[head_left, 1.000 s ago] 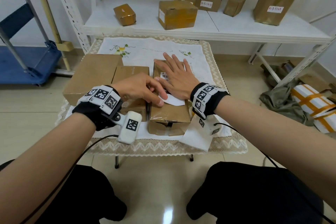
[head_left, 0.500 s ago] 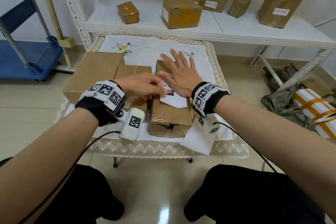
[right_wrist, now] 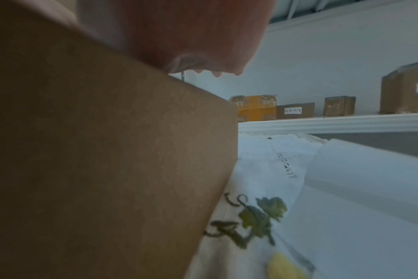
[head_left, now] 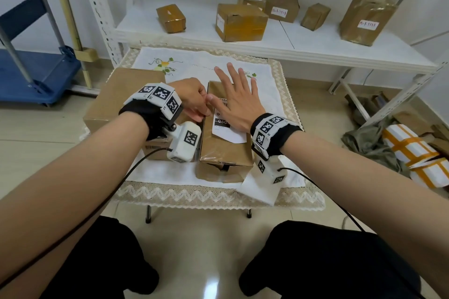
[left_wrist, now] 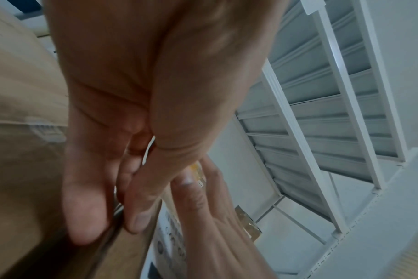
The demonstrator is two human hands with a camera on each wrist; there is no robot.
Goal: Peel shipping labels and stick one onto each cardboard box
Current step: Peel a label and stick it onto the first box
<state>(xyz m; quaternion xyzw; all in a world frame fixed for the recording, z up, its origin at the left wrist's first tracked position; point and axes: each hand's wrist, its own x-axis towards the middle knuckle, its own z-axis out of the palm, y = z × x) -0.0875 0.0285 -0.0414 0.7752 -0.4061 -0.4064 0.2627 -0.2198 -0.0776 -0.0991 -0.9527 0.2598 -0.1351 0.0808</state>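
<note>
A brown cardboard box [head_left: 223, 153] lies on the low table, with a white shipping label [head_left: 228, 132] on its top. My right hand [head_left: 237, 94] lies flat on the label's far part, fingers straight and spread past the box's far edge. My left hand [head_left: 194, 102] is curled at the box's left top edge. In the left wrist view a fingertip [left_wrist: 136, 222] sits on that edge, the thumb is down in the gap beside the box, and the label [left_wrist: 170, 236] shows under my right hand [left_wrist: 215, 226]. The right wrist view shows the box's side [right_wrist: 108, 151].
A large box [head_left: 126, 94] and a small box [head_left: 158, 150] stand left of the labelled one. A white sheet [head_left: 260, 189] hangs at the table's front right. Behind is a white shelf [head_left: 315, 43] with several boxes. A blue cart [head_left: 36, 73] stands left; bundles [head_left: 413, 153] lie right.
My right hand slid along the label toward the box's far end. My left hand left the label's top and curled at the box's left edge.
</note>
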